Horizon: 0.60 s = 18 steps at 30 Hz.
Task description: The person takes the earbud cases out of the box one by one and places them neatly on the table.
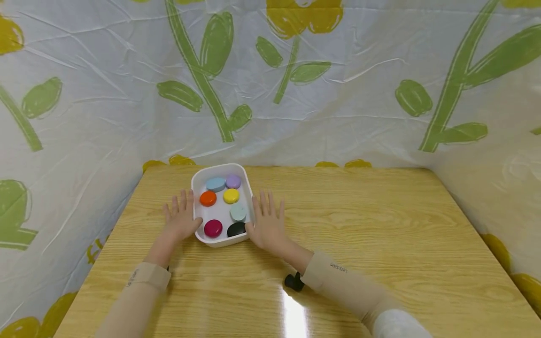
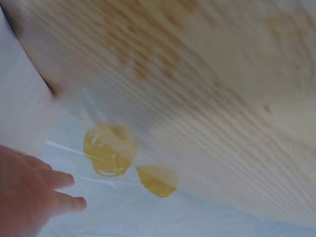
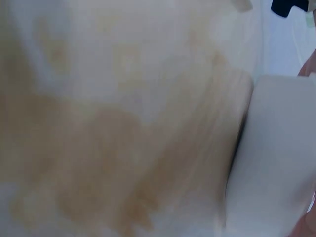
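A white rounded tray (image 1: 224,243) rests on the wooden table, left of centre. Inside it lie smooth pebble-like pieces: blue (image 1: 215,184), purple (image 1: 233,181), orange (image 1: 208,198), yellow (image 1: 231,196), pale green (image 1: 238,212), crimson (image 1: 213,228) and black (image 1: 236,229). Along the tray's left side my left hand (image 1: 181,222) lies with straight, spread fingers, its thumb at the rim. My right hand (image 1: 268,227) is at the opposite side, fingers also straight, thumb by the black piece's corner. In the right wrist view, the tray's outer wall (image 3: 274,158) shows close up. Part of my left hand (image 2: 29,192) appears in its wrist view.
The wood-grain table (image 1: 359,225) extends far to the right of the tray. White cloth (image 1: 338,108) with green and yellow plant prints hangs behind and beside it. A small black object (image 1: 294,282) shows beneath my right wrist.
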### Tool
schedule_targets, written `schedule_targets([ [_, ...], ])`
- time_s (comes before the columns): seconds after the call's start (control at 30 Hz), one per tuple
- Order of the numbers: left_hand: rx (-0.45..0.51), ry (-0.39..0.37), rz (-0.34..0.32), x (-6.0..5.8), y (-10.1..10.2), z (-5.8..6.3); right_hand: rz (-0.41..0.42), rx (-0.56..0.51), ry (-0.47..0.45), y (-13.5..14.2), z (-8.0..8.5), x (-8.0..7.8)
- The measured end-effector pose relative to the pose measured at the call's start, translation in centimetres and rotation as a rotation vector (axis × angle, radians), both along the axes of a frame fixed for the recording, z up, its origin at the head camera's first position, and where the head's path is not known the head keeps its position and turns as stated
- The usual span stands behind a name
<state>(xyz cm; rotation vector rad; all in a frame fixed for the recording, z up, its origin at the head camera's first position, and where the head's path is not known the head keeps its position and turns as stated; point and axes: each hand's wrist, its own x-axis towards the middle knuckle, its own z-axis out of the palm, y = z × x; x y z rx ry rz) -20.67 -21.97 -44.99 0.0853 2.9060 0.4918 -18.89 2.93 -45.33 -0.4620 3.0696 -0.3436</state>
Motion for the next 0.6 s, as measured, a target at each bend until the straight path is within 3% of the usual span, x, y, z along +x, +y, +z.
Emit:
schedule_targets([
  [0.33,-0.004,-0.002,-0.057,0.4,-0.3,-0.1,-0.022,-0.021,-0.044,-0.2,-0.1,1.4],
  [0.47,-0.064,0.036,-0.065,0.4,-0.1,0.2,-0.012,-0.014,-0.068,0.0,0.3,0.8],
  [0.6,-0.138,0.102,-0.038,0.4,0.3,0.8,-0.008,-0.012,-0.068,0.1,1.0,-1.1],
])
